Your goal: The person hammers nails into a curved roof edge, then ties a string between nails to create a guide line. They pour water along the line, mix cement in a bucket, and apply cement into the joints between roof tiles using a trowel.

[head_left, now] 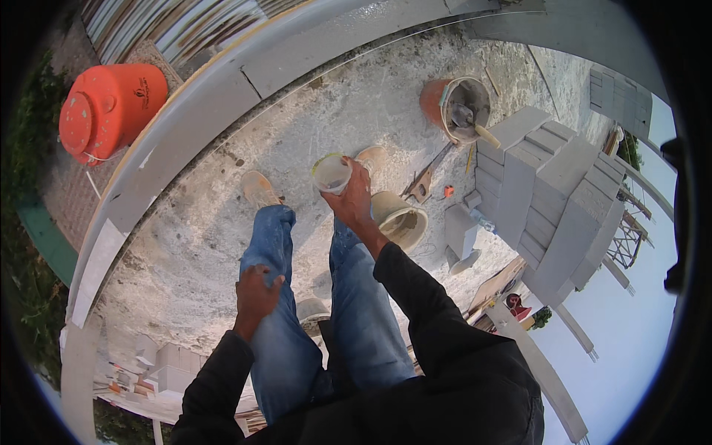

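Observation:
In my right hand (356,190) is a translucent plastic cup (331,173) with a yellowish-green rim, its mouth facing up toward me. The fingers wrap round its side, above the concrete floor and between my shoes. What the cup contains, if anything, I cannot make out. My left hand (257,294) rests on my left leg near the knee, against the blue jeans (268,239). Its thumb stands apart from the other fingers, and it holds nothing. Just right of my right forearm is a pale, mortar-stained bucket (400,222).
An orange bucket (434,102) with a trowel (463,116) in it stands far right. A handsaw (421,184) and a small red tape measure (449,191) lie nearby. Grey blocks (552,174) are stacked right. Beyond the low grey wall (215,100) sits an orange water cooler (122,107).

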Tool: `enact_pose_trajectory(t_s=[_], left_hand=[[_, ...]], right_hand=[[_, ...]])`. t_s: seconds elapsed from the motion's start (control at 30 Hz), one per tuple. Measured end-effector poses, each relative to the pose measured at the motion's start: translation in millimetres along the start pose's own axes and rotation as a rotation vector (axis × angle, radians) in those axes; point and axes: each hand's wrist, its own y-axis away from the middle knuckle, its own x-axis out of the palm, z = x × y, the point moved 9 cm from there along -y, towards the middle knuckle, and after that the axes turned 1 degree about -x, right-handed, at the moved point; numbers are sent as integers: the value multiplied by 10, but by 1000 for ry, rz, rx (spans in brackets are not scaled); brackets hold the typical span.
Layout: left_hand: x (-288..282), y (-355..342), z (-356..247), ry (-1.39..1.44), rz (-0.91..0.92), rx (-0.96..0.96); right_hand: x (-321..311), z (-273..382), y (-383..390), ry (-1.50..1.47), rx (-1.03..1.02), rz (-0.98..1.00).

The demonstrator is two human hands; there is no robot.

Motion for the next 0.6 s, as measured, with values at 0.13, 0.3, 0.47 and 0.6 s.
enact_pose_trajectory(t_s=[0.13, 0.3, 0.47, 0.6], left_hand=[[-121, -178, -162, -115, 65, 89], [-310, -441, -585, -316, 66, 146], [-248, -624, -1117, -516, 131, 178], [-128, -773, -1523, -688, 132, 218]], right_hand=[[-836, -1260, 760, -236, 335, -262], [-1275, -2369, 2032, -467, 635, -770], [-886, -2756, 2658, -349, 757, -812], [-393, -3027, 2793, -168, 1016, -634]])
